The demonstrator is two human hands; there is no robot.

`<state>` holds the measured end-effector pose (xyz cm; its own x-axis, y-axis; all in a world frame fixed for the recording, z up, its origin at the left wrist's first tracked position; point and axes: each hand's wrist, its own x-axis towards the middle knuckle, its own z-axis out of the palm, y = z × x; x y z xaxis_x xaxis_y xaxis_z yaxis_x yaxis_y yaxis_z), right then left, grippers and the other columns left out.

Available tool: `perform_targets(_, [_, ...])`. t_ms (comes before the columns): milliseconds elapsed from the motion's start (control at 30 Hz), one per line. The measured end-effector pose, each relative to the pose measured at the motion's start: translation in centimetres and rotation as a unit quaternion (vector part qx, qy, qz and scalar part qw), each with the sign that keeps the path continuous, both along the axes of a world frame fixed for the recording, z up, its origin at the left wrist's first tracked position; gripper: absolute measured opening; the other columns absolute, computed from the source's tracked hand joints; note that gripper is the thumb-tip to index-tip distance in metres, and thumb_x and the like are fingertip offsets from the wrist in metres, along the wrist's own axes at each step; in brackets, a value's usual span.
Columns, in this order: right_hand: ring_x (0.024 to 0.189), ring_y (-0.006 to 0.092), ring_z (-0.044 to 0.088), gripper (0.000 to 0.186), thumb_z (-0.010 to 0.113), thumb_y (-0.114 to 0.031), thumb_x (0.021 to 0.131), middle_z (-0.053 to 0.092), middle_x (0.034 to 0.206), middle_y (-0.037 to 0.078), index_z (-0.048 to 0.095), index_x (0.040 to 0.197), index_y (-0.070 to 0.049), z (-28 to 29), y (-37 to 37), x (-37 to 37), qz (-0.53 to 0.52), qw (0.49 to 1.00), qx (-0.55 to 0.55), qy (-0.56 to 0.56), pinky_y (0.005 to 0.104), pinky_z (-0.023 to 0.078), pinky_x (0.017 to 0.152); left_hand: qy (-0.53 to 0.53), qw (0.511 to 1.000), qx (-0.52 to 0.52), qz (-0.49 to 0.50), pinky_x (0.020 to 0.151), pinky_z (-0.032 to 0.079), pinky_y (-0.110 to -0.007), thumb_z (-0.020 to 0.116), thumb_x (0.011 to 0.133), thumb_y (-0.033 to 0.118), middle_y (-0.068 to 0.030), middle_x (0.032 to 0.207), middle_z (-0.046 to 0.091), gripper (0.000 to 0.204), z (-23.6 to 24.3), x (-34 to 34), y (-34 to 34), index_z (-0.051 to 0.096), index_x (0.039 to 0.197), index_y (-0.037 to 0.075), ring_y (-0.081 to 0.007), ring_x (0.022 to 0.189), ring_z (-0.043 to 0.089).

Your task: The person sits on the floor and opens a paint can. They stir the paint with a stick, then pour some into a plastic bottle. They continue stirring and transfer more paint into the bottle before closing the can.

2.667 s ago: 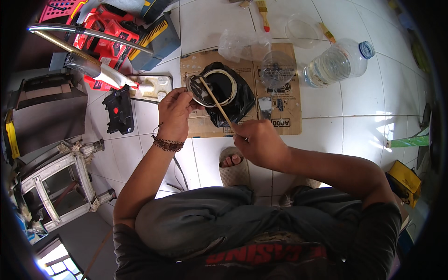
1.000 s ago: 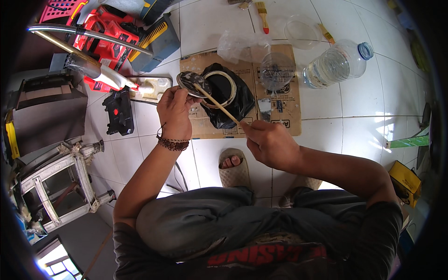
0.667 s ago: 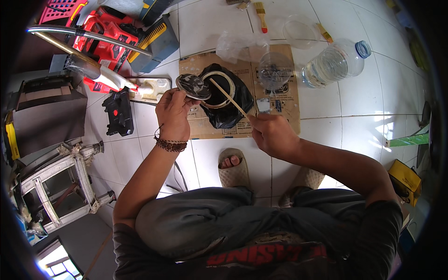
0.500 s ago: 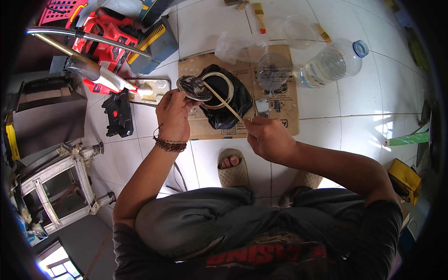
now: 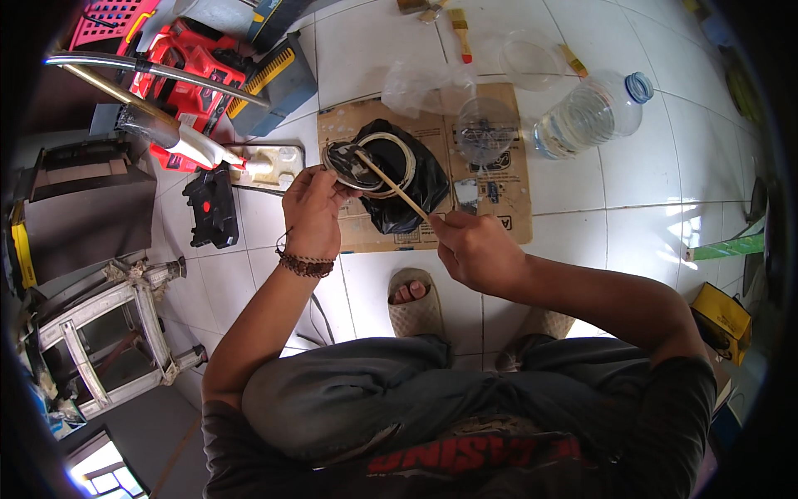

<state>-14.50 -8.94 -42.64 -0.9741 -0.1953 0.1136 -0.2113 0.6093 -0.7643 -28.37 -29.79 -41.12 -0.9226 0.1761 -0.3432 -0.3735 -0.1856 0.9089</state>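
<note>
One wooden stick [image 5: 393, 185], slanting up-left to a round lid [image 5: 343, 167], right fingers [image 5: 449, 230] clamping stick, left fingers [image 5: 319, 180] pinching lid

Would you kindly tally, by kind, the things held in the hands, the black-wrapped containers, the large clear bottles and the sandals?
Round lid, in the left hand: 1
Wooden stick, in the right hand: 1
Open container wrapped in black plastic: 1
Large clear bottle: 1
Sandals: 2
Total: 6

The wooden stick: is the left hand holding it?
No: the right hand grips the stick; the left hand holds a round lid.
</note>
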Motion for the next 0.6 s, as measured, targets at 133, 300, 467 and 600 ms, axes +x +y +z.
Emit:
perform_targets(133, [0.07,0.0359,0.067,0.032,0.065,-0.005,0.08,0.066,0.084,0.02,0.063,0.108,0.01,-1.8,0.8,-0.3,-0.011,0.999,0.036,-0.023,0.0437,0.056,0.064,0.011,0.999,-0.019,-0.028,0.082,0.056,-0.039,0.057,0.096,0.009,-0.0125,0.102,0.071,0.013,-0.5,0.1,-0.7,0.06,0.104,0.0,-0.0222,0.093,0.069])
perform_targets(300, [0.068,0.0363,0.067,0.034,0.065,-0.005,0.079,0.065,0.085,0.02,0.062,0.109,0.011,-0.1,0.1,-0.3,-0.017,1.0,-0.005,-0.012,0.0445,0.056,0.062,-0.005,1.0,-0.016,-0.016,0.075,0.058,-0.038,0.058,0.095,0.005,-0.0128,0.097,0.069,0.01,-0.2,0.4,-0.1,0.057,0.103,0.0,-0.022,0.084,0.068])
perform_targets(467, [0.068,0.0368,0.067,0.033,0.064,-0.003,0.079,0.065,0.083,0.02,0.062,0.109,0.011,-0.3,-0.8,-0.5,-0.005,1.0,-0.004,0.009,0.044,0.057,0.062,-0.01,0.998,-0.018,-0.065,0.08,0.055,-0.039,0.054,0.097,0.007,-0.0131,0.102,0.071,0.012,-0.5,0.3,-0.4,0.059,0.104,-0.001,-0.0224,0.092,0.069])
perform_targets(600, [0.068,0.0342,0.066,0.034,0.066,-0.001,0.078,0.065,0.081,0.017,0.064,0.11,0.011,-1.4,-0.3,-0.8,-0.016,0.999,0.031,-0.019,0.0412,0.057,0.062,-0.007,0.998,-0.019,-0.066,0.08,0.055,-0.039,0.054,0.097,0.007,-0.0135,0.102,0.071,0.011,-0.6,0.5,-0.7,0.059,0.103,-0.001,-0.0228,0.09,0.068])
